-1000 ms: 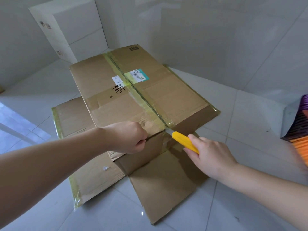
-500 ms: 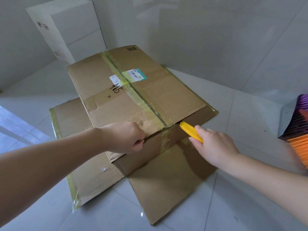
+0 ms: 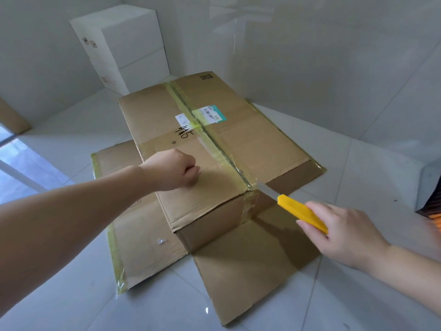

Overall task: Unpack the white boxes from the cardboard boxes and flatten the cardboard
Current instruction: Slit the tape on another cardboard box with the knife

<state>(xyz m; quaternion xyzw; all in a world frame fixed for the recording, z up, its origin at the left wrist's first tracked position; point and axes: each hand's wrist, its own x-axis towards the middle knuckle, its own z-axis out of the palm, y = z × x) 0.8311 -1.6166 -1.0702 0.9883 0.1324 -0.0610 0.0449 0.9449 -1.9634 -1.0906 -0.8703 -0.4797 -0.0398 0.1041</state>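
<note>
A glossy white tiled floor [image 3: 71, 295] was seen. Flattened brown cardboard sheets [image 3: 250, 263] were laid directly on it, beneath the knife-holding grip; two stacked white boxes [image 3: 124, 48] were set well beyond.

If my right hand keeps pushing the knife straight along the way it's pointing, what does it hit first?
The right hand points the yellow knife up and left, its blade tip already at the near end of the taped seam on the cardboard box. It would probably run along that tape first.

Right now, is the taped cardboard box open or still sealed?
Still sealed: the cardboard box has both top flaps flat, tape over the seam, the utility knife blade at its near end.
</note>
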